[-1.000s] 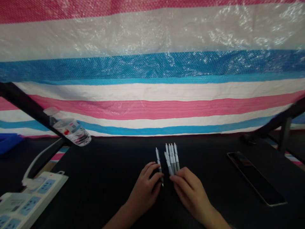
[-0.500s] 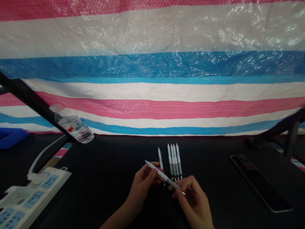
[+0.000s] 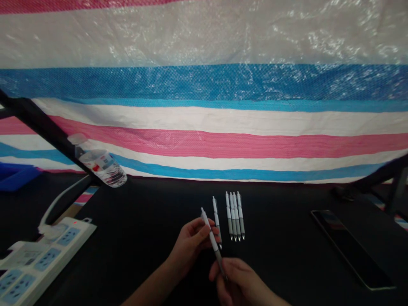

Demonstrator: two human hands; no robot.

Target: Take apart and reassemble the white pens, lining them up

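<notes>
A white retractable pen [image 3: 213, 239] with a grey grip is held between my two hands, tilted with its click button up and away from me. My left hand [image 3: 193, 240] pinches its upper barrel between thumb and fingers. Around the grip end, the fingers of my right hand [image 3: 236, 278] are closed, and the tip is mostly hidden there. Just behind my left fingertips another white pen [image 3: 216, 210] lies on the black table [image 3: 153, 221]. To its right several similar pens [image 3: 235, 216] lie side by side, tips toward me.
At the right lies a dark phone-like slab [image 3: 350, 248]. A white power strip [image 3: 47, 259] with a plugged-in cable sits at the left. Behind it a clear plastic bottle [image 3: 106, 168] leans near a black bar. A blue tray [image 3: 15, 176] is at far left, and a striped sheet [image 3: 204, 144] hangs behind.
The held pen has swung steeper, its grip end moving toward me and left. My right hand has come lower and left with it, while my left hand keeps its pinch.
</notes>
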